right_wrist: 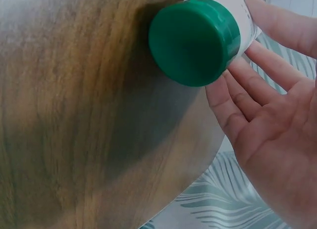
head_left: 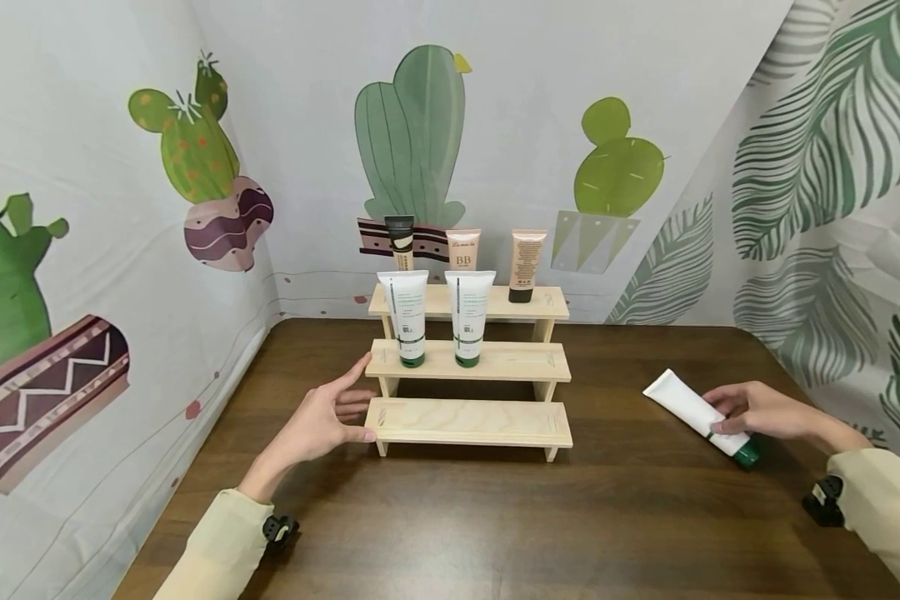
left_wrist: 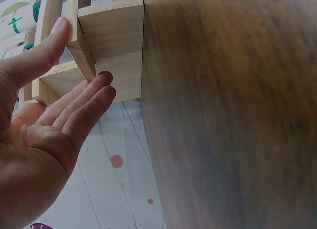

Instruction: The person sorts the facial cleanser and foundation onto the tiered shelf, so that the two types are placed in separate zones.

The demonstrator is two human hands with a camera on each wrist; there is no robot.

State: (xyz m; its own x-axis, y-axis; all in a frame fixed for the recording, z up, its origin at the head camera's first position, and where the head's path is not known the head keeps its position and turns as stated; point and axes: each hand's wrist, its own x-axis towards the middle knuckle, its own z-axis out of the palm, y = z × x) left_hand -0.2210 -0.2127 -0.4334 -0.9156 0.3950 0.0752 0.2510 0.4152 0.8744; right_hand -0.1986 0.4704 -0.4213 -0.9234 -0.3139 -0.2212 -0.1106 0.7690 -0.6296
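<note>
On the right of the head view, my right hand point(head_left: 768, 411) pinches a white squeeze tube point(head_left: 688, 407) between thumb and fingers. Its green cap point(right_wrist: 190, 46) points toward the right wrist camera, close over the wooden tabletop. My left hand point(head_left: 318, 422) is at the left end of a three-step wooden display stand point(head_left: 468, 421), thumb against the lowest step, fingers loosely extended. Two matching white tubes, a left one point(head_left: 408, 321) and a right one point(head_left: 470, 317), stand cap-down on the middle step.
The top step holds a black-and-gold tube point(head_left: 401, 237), a pink BB tube point(head_left: 462, 248) and another pink tube point(head_left: 527, 260) with a dark cap. Behind the brown table point(head_left: 450, 525) hangs a cloth point(head_left: 517, 108) printed with cacti and leaves.
</note>
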